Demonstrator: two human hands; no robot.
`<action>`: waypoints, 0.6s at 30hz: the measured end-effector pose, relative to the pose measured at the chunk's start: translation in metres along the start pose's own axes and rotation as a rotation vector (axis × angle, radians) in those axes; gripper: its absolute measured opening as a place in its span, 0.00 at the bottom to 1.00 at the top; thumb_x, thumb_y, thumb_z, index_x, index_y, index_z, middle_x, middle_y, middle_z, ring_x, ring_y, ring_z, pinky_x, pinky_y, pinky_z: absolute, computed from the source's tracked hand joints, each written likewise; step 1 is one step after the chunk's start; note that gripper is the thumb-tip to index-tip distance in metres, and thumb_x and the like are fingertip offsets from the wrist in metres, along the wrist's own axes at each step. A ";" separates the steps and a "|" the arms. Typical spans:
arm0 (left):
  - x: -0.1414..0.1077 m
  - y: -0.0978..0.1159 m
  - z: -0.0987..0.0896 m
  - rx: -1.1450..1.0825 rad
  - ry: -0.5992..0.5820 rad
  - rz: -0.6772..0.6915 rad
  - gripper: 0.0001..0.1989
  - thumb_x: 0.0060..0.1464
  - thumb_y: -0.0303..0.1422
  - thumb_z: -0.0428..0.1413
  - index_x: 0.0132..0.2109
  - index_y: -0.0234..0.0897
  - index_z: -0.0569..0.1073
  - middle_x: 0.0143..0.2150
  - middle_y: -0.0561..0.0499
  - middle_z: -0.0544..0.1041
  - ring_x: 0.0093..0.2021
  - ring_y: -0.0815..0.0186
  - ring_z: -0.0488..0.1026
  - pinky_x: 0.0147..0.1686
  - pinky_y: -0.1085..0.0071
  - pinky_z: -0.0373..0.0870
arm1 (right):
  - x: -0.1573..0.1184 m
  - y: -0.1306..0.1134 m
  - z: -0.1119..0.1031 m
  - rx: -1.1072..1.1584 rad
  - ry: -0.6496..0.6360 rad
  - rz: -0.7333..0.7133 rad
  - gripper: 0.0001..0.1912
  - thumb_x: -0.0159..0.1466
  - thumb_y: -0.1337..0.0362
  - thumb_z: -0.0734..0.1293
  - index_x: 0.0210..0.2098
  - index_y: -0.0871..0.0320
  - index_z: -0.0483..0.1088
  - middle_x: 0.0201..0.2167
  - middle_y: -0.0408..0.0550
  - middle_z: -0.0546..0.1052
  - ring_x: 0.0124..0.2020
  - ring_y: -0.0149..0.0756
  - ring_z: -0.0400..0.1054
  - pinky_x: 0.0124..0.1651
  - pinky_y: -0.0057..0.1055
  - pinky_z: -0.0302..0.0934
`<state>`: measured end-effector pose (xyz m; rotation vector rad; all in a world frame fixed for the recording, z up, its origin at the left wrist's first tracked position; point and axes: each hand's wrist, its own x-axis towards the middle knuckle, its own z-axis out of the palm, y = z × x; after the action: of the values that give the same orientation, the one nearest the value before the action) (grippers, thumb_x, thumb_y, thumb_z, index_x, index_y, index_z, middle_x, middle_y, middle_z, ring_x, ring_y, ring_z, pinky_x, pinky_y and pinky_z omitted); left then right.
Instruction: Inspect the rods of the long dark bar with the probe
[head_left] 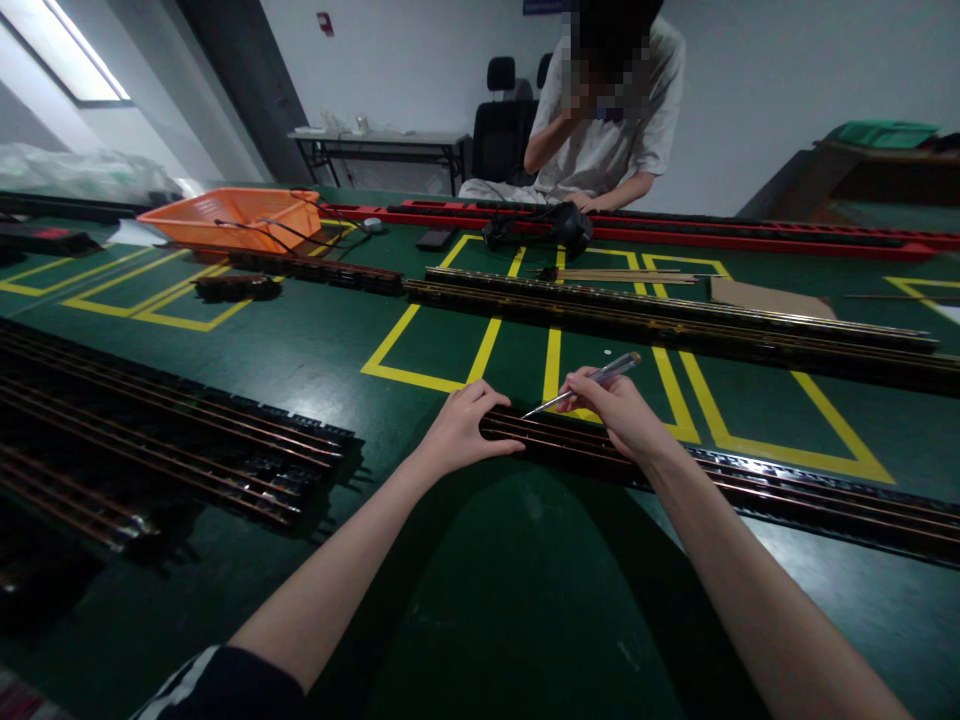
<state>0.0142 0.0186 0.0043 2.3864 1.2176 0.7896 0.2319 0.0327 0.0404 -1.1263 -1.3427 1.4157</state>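
In the head view, my left hand (466, 428) grips the left end of a long black rail (795, 490) with copper-coloured strips along it. Its thumb lies on the near side and its fingers on the far side. Held like a pen, a slim screwdriver with a clear handle (613, 370) is in my right hand (616, 408). The screwdriver's thin metal shaft slants down to the left, its tip at the rail's top close to my left fingers. Whether the tip touches a strip is too small to tell.
More black rails (247, 440) lie at the left on the green table (525, 580). Further rails (675, 315) cross behind my hands, near thin sticks (630, 275) and cardboard (772, 297). An orange basket (240, 215) stands at the back left. Opposite sits a person (615, 130) behind a red rail (750, 232).
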 end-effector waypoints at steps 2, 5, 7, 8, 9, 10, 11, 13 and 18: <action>-0.001 0.001 0.000 0.031 0.017 0.017 0.19 0.46 0.40 0.61 0.43 0.37 0.68 0.43 0.48 0.70 0.45 0.59 0.67 0.45 0.59 0.64 | 0.000 0.000 0.000 0.002 -0.002 -0.004 0.13 0.53 0.54 0.70 0.23 0.57 0.69 0.22 0.43 0.72 0.28 0.32 0.67 0.41 0.35 0.63; -0.004 0.004 0.001 0.073 0.029 0.028 0.16 0.48 0.38 0.60 0.44 0.38 0.68 0.45 0.47 0.70 0.48 0.58 0.67 0.48 0.57 0.63 | 0.001 0.002 0.000 0.005 -0.007 -0.018 0.14 0.53 0.53 0.70 0.24 0.57 0.69 0.22 0.43 0.72 0.28 0.33 0.68 0.40 0.35 0.62; -0.006 0.006 0.001 0.087 0.013 0.021 0.16 0.50 0.38 0.59 0.45 0.38 0.68 0.47 0.47 0.70 0.49 0.58 0.66 0.48 0.57 0.62 | 0.002 0.004 0.000 0.006 -0.009 -0.023 0.14 0.53 0.52 0.69 0.24 0.57 0.69 0.22 0.43 0.72 0.28 0.33 0.68 0.40 0.35 0.62; -0.008 0.007 0.001 0.099 0.010 0.014 0.16 0.50 0.38 0.58 0.45 0.38 0.68 0.47 0.47 0.70 0.49 0.58 0.66 0.48 0.57 0.62 | 0.002 0.005 -0.001 0.008 -0.013 -0.026 0.14 0.53 0.53 0.69 0.24 0.57 0.69 0.22 0.42 0.72 0.28 0.32 0.68 0.40 0.35 0.62; -0.008 0.008 0.001 0.115 0.010 0.006 0.16 0.51 0.38 0.58 0.46 0.38 0.68 0.47 0.47 0.70 0.49 0.58 0.66 0.48 0.57 0.62 | 0.002 0.006 -0.001 0.010 -0.017 -0.028 0.14 0.54 0.53 0.69 0.24 0.57 0.69 0.22 0.42 0.72 0.28 0.33 0.68 0.40 0.35 0.62; -0.009 0.009 0.001 0.134 0.015 -0.003 0.16 0.51 0.38 0.57 0.46 0.38 0.68 0.47 0.47 0.71 0.49 0.58 0.66 0.48 0.57 0.62 | 0.003 0.007 -0.002 0.011 -0.024 -0.031 0.13 0.54 0.53 0.69 0.24 0.57 0.69 0.22 0.42 0.72 0.28 0.33 0.68 0.40 0.35 0.63; -0.010 0.010 0.001 0.155 0.020 -0.009 0.16 0.51 0.38 0.57 0.46 0.38 0.68 0.47 0.47 0.71 0.49 0.58 0.67 0.48 0.58 0.62 | 0.003 0.007 -0.003 0.011 -0.031 -0.034 0.13 0.55 0.54 0.69 0.24 0.57 0.70 0.22 0.42 0.72 0.28 0.33 0.68 0.40 0.35 0.63; -0.011 0.013 0.001 0.192 0.032 -0.014 0.16 0.52 0.38 0.57 0.46 0.37 0.68 0.48 0.46 0.71 0.49 0.57 0.67 0.47 0.58 0.61 | 0.003 0.007 -0.004 -0.001 -0.045 -0.040 0.12 0.56 0.54 0.68 0.25 0.57 0.70 0.23 0.42 0.73 0.28 0.32 0.69 0.40 0.35 0.63; -0.018 0.016 0.000 0.247 0.100 -0.070 0.16 0.52 0.35 0.56 0.48 0.37 0.68 0.48 0.47 0.72 0.49 0.57 0.67 0.47 0.59 0.61 | 0.001 0.000 0.001 -0.106 -0.093 -0.070 0.12 0.57 0.54 0.67 0.26 0.57 0.70 0.25 0.43 0.74 0.30 0.33 0.69 0.42 0.37 0.63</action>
<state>0.0156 -0.0052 0.0071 2.5052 1.5098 0.7851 0.2306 0.0334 0.0403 -1.0820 -1.5237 1.3742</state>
